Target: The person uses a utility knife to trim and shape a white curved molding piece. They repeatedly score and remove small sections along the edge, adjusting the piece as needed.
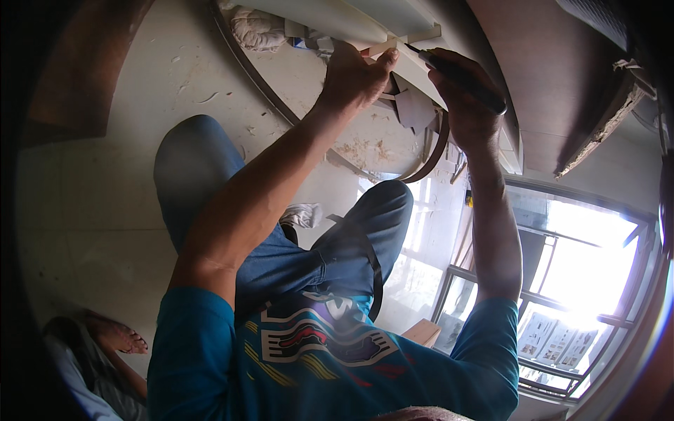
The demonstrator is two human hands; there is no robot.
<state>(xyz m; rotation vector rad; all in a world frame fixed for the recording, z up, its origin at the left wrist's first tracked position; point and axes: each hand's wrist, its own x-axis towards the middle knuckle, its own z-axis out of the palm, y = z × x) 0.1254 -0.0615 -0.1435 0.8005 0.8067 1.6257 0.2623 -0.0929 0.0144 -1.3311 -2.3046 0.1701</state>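
While the right hand (469, 116) is closed around a dark-handled tool (481, 92), whose point slants toward the upper left, the left hand (357, 81) lies just beside that point, its thumb upright against a short pale strip (382, 48); whether its fingers pinch the strip or merely brace it cannot be told. The two hands are near each other but apart. The strip sits at the edge of a white panel (344, 19), at the top centre of the view and beyond the knees. Good practice here would probably be to keep the strip steady against the panel, guide the tool in short, light strokes, and hold the left thumb clear of the point's line, since the two stand very close. Below the panel hangs or lies a curved brown band (437, 149); farther left, a long dark strip (246, 67) arcs across the pale floor (140, 189), where shavings (212, 97) are scattered near a bundled cloth (256, 29). To the right are a large brown board (537, 77) and a bright window (590, 231); at lower left, another person's bare foot (128, 338) is visible.
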